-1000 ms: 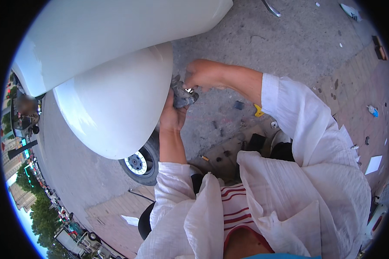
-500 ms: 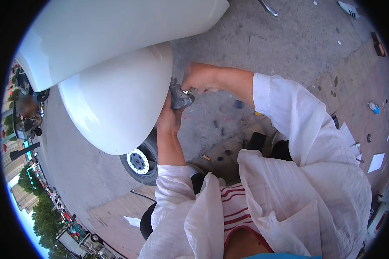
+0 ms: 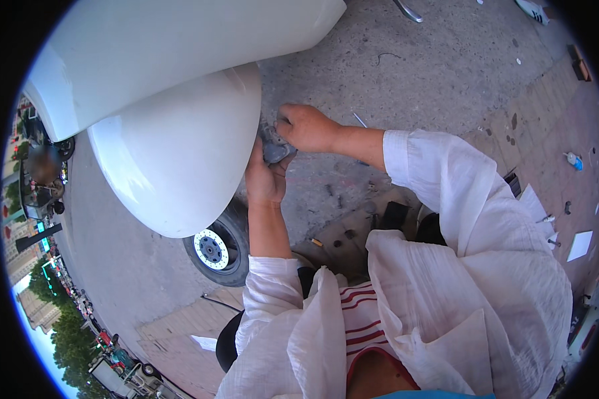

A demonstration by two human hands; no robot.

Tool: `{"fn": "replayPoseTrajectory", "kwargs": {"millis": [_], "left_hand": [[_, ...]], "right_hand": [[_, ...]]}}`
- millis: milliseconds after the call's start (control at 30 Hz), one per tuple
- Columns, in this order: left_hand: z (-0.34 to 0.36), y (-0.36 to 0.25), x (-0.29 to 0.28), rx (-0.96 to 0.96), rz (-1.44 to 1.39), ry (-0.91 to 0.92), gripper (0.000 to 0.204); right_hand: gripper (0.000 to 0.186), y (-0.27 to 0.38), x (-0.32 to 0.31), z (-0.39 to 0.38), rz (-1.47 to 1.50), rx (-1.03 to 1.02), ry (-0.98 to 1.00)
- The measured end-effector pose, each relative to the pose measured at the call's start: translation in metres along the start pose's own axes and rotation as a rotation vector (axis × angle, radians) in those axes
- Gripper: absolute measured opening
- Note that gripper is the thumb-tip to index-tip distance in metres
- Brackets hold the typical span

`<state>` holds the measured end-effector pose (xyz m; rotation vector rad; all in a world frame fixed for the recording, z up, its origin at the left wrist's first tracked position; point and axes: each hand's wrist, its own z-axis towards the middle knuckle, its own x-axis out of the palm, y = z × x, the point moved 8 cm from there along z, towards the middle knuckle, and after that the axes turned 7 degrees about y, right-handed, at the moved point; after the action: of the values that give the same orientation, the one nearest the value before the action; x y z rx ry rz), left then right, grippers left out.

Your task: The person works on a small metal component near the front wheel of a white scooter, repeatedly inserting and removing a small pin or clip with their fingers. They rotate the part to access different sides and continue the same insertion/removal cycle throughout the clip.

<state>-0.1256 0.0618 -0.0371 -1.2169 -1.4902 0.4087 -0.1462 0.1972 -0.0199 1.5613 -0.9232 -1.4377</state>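
Observation:
My left hand (image 3: 266, 178) is wrapped round a grey, lumpy part (image 3: 276, 153) from below, close to the edge of a rounded white body panel (image 3: 180, 146). Its thumb side is partly hidden by the panel and the part. Just above, my right hand (image 3: 307, 128) is closed, with curled fingers at the upper side of the grey part. Whatever sits between those fingers is too small to make out. A thin pale rod (image 3: 359, 120) shows beyond my right forearm, which covers what lies under it.
A larger white panel (image 3: 180, 53) overhangs at upper left. Below it sits a wheel (image 3: 211, 249) with a black tyre. Small debris, a yellow piece (image 3: 317, 243), a black block (image 3: 395, 216), a white sheet (image 3: 580, 246) and a blue-white bottle (image 3: 574, 161) lie on the ground.
My right forearm has dropped lower, uncovering the pale rod. The right hand has turned, its fingers bunched higher over the grey part. My left hand has shifted slightly to the right.

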Motion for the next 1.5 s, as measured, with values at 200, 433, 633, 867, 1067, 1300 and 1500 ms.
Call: {"fn": "replayPoseTrajectory", "kwargs": {"millis": [200, 433, 633, 867, 1067, 1300, 1500], "left_hand": [[0.001, 0.004, -0.017, -0.048, -0.102, 0.042, 0.042], [0.018, 0.03, 0.004, -0.24, -0.51, 0.309, 0.063], [0.028, 0.044, 0.005, -0.173, -0.501, 0.264, 0.067], [0.015, 0.03, 0.014, -0.189, -0.505, 0.276, 0.064], [-0.006, 0.014, 0.02, -0.019, -0.289, -0.197, 0.044], [-0.03, -0.003, 0.044, 0.015, -0.427, 0.112, 0.043], [-0.043, 0.003, 0.019, 0.034, -0.165, 0.206, 0.061]], "right_hand": [[0.035, -0.015, -0.028, 0.003, 0.266, 0.189, 0.048], [0.036, -0.133, -0.045, -0.028, -0.413, 0.278, 0.136], [0.032, -0.212, -0.08, -0.08, -0.767, 0.457, 0.199], [0.044, -0.111, -0.074, -0.052, -0.4, 0.241, 0.177], [0.053, 0.01, -0.033, -0.05, 0.02, -0.174, 0.165], [0.057, 0.01, -0.023, -0.051, 0.219, -0.168, 0.145], [0.052, 0.008, -0.019, -0.051, 0.311, -0.093, 0.248]]}}
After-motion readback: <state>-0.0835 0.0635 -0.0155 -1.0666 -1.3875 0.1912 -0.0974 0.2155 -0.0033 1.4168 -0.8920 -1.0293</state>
